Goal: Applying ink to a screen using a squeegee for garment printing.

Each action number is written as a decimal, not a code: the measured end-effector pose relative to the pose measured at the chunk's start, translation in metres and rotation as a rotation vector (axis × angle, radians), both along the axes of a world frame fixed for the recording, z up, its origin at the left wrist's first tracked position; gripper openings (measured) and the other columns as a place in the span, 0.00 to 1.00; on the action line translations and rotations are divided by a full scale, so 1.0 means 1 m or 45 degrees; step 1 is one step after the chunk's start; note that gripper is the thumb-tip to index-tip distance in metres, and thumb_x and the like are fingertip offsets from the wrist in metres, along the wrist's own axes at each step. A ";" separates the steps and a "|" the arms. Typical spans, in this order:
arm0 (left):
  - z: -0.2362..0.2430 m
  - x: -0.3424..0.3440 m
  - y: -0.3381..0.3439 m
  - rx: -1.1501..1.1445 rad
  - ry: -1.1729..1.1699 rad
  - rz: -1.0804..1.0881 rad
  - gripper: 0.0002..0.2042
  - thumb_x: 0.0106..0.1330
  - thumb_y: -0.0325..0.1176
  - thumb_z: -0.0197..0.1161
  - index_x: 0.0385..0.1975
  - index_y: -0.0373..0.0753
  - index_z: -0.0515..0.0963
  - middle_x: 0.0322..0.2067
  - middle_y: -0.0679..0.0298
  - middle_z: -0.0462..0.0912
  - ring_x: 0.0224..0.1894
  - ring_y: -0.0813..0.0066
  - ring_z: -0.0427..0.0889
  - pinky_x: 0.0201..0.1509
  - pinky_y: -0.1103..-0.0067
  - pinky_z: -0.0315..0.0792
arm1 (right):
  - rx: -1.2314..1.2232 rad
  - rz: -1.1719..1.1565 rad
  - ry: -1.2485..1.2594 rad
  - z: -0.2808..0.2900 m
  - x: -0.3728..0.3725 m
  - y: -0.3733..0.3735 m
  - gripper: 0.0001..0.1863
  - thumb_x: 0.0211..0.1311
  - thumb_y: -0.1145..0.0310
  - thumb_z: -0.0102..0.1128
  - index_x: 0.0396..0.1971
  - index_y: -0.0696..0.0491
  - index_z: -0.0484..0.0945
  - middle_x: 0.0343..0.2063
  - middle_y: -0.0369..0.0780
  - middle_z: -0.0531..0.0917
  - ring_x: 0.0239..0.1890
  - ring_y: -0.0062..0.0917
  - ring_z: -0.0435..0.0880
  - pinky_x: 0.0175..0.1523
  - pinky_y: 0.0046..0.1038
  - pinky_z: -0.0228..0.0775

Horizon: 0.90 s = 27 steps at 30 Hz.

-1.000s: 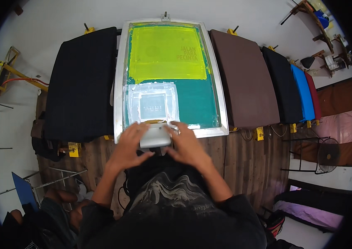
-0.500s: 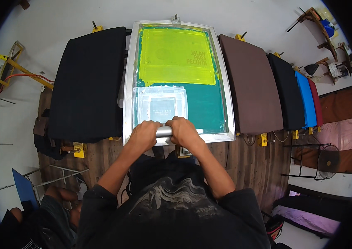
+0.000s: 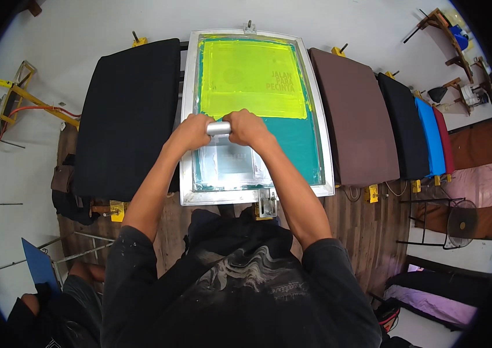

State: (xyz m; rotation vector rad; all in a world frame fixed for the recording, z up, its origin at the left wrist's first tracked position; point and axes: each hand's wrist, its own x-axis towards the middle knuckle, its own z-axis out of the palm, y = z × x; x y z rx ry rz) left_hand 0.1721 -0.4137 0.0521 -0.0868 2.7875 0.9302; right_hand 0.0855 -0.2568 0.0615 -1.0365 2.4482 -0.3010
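Both my hands are closed round the silver handle of a squeegee (image 3: 218, 128), my left hand (image 3: 191, 133) at its left end and my right hand (image 3: 248, 127) at its right end. It rests on a screen-printing frame (image 3: 326, 156) with a silver rim and green mesh. A bright yellow-green patch with lettering (image 3: 251, 66) covers the far half of the mesh. Whitish ink and a pale square (image 3: 231, 159) lie on the near left part, between my forearms. The squeegee's blade is hidden behind my hands and the handle.
A black fabric-covered board (image 3: 130, 119) stands left of the frame. On the right are a brown board (image 3: 356, 116), another black one (image 3: 402, 127), a blue one (image 3: 429, 136) and a red one. A person (image 3: 80, 296) is at lower left; a fan (image 3: 462, 225) stands at right.
My hands and the squeegee have moved away from me, from the frame's near edge to about the middle of the mesh. My arms are straighter.
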 end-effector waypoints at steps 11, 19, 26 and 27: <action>0.002 0.052 0.030 0.020 0.039 0.075 0.17 0.49 0.19 0.60 0.41 0.37 0.82 0.32 0.47 0.84 0.38 0.46 0.83 0.47 0.62 0.77 | -0.268 0.077 0.024 -0.022 0.044 0.031 0.15 0.40 0.76 0.64 0.34 0.54 0.81 0.30 0.49 0.83 0.35 0.46 0.83 0.42 0.41 0.77; 0.015 0.078 0.053 0.187 -0.105 -0.052 0.11 0.50 0.21 0.57 0.33 0.36 0.83 0.30 0.46 0.83 0.36 0.47 0.84 0.46 0.63 0.77 | -0.092 0.143 -0.298 0.002 0.067 0.065 0.16 0.39 0.75 0.70 0.34 0.53 0.83 0.30 0.48 0.85 0.36 0.43 0.85 0.45 0.39 0.78; 0.007 -0.009 0.051 0.123 -0.003 -0.108 0.10 0.48 0.24 0.61 0.32 0.34 0.82 0.29 0.47 0.84 0.35 0.48 0.84 0.44 0.66 0.77 | -0.030 0.060 -0.087 0.014 -0.014 0.062 0.20 0.40 0.78 0.60 0.38 0.50 0.84 0.32 0.47 0.85 0.35 0.42 0.85 0.43 0.38 0.78; -0.001 -0.023 0.050 0.106 0.033 -0.100 0.10 0.48 0.23 0.61 0.32 0.34 0.82 0.30 0.47 0.84 0.35 0.48 0.84 0.44 0.66 0.77 | 0.003 0.017 -0.075 0.014 -0.026 0.060 0.20 0.40 0.79 0.60 0.38 0.50 0.84 0.32 0.47 0.85 0.35 0.42 0.85 0.43 0.38 0.78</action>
